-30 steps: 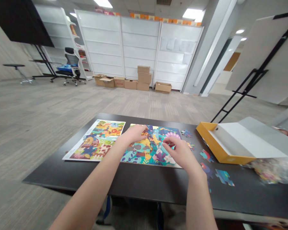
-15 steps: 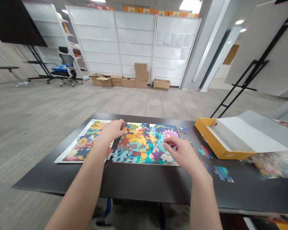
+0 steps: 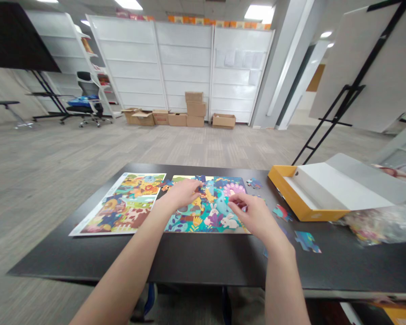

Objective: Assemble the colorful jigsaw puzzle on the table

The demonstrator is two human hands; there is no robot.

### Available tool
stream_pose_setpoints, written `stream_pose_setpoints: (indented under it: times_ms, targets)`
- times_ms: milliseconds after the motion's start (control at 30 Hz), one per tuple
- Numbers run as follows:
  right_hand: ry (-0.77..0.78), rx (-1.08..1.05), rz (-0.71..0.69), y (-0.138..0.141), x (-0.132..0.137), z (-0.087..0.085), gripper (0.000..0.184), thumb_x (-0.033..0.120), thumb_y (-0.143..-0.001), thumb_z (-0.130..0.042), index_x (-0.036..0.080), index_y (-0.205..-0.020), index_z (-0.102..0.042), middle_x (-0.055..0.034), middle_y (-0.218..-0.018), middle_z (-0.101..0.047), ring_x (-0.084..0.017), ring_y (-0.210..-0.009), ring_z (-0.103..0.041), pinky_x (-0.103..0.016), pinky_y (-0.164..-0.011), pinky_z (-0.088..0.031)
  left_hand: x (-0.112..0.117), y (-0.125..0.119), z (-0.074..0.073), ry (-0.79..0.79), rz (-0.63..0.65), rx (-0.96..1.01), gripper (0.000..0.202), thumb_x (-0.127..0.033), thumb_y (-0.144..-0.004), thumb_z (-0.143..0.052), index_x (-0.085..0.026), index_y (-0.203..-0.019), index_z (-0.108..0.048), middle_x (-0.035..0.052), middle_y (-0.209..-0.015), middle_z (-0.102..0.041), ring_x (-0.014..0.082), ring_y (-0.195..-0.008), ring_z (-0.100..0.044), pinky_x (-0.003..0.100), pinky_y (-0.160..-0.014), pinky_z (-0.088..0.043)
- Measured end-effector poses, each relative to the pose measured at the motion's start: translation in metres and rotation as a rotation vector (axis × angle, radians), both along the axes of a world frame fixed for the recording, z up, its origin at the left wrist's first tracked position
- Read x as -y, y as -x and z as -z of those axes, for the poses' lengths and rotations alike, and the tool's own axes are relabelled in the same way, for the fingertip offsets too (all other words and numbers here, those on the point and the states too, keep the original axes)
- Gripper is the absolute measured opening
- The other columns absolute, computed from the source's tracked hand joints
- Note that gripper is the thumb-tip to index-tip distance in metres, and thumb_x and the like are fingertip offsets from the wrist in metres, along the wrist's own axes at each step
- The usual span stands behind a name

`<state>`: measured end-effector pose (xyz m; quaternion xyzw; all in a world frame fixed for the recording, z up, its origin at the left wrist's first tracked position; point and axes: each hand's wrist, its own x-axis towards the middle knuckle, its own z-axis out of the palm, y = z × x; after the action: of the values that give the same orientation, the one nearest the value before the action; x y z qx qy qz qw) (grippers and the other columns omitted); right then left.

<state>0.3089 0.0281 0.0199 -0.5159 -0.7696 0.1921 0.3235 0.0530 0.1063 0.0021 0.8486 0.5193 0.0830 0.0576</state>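
A colourful animal jigsaw puzzle lies on the black table, with a peacock, rabbits and plants on its right part. Above its upper middle is my left hand, thumb and fingers apart, and I see no piece in them. Over the right part hovers my right hand, fingers loosely curled with a gap to the thumb; nothing shows between them. My hands and forearms cover parts of the puzzle. Left of it lies a printed picture sheet. A few loose pieces lie between sheet and puzzle.
More loose puzzle pieces lie to the right, among them a blue-green piece, a red one and a blue one. Beyond them stand an open yellow box and a clear plastic bag. The black table's front edge is near me.
My left hand has moved right, from the gap beside the sheet to over the puzzle's upper middle. My right hand stays over the right part. The camera view has shifted slightly.
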Motion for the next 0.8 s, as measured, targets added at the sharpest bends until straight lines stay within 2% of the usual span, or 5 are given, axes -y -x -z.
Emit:
stream_pose_setpoints:
  times_ms: [200, 367, 533, 667, 800]
  targets:
    - [-0.008, -0.010, 0.034, -0.008, 0.004, -0.002, 0.012, 0.025, -0.089, -0.059, 0.022, -0.087, -0.070, -0.0018, -0.083, -0.076, -0.018, -0.071, -0.068, -0.029, -0.071, -0.051, 0.005, 0.006, -0.002, 0.042, -0.061, -0.104, 0.042, -0.038, -0.090, -0.058, -0.017, -0.126, -0.062, 0.0142, -0.126, -0.068, 0.0303, -0.116, -0.065, 0.038, -0.097, -0.051]
    - [0.010, 0.000, 0.036, -0.010, 0.004, -0.002, 0.013, 0.026, -0.088, -0.059, 0.022, -0.086, -0.071, -0.0020, -0.083, -0.076, -0.018, -0.071, -0.068, -0.030, -0.072, -0.051, 0.015, 0.013, -0.012, 0.108, -0.240, -0.195, 0.051, -0.053, -0.090, -0.053, -0.016, -0.125, -0.059, 0.0183, -0.121, -0.070, 0.0373, -0.107, -0.069, 0.044, -0.085, -0.054]
    - [0.035, -0.017, 0.049, -0.009, 0.003, -0.006, 0.013, 0.027, -0.087, -0.059, 0.021, -0.086, -0.071, -0.0024, -0.084, -0.077, -0.019, -0.072, -0.069, -0.031, -0.073, -0.051, 0.013, 0.013, -0.018, 0.089, -0.310, -0.221, 0.049, -0.053, -0.097, -0.045, -0.016, -0.125, -0.059, 0.0194, -0.117, -0.071, 0.0373, -0.109, -0.068, 0.044, -0.086, -0.052]
    - [0.042, -0.068, 0.059, -0.009, 0.002, -0.011, 0.016, 0.030, -0.087, -0.058, 0.021, -0.089, -0.072, -0.0033, -0.085, -0.077, -0.020, -0.075, -0.070, -0.031, -0.072, -0.051, -0.009, 0.004, -0.020, -0.043, -0.184, -0.291, 0.038, -0.033, -0.099, -0.044, -0.012, -0.127, -0.059, 0.0214, -0.125, -0.066, 0.0364, -0.117, -0.063, 0.046, -0.093, -0.050]
    - [0.041, -0.108, 0.072, -0.018, 0.000, -0.012, 0.022, 0.036, -0.087, -0.058, 0.020, -0.090, -0.073, -0.0047, -0.085, -0.077, -0.021, -0.077, -0.071, -0.032, -0.073, -0.052, -0.039, -0.004, -0.018, 0.014, -0.070, -0.302, 0.038, -0.031, -0.097, -0.051, -0.019, -0.132, -0.059, 0.0159, -0.138, -0.061, 0.0306, -0.122, -0.061, 0.040, -0.095, -0.050]
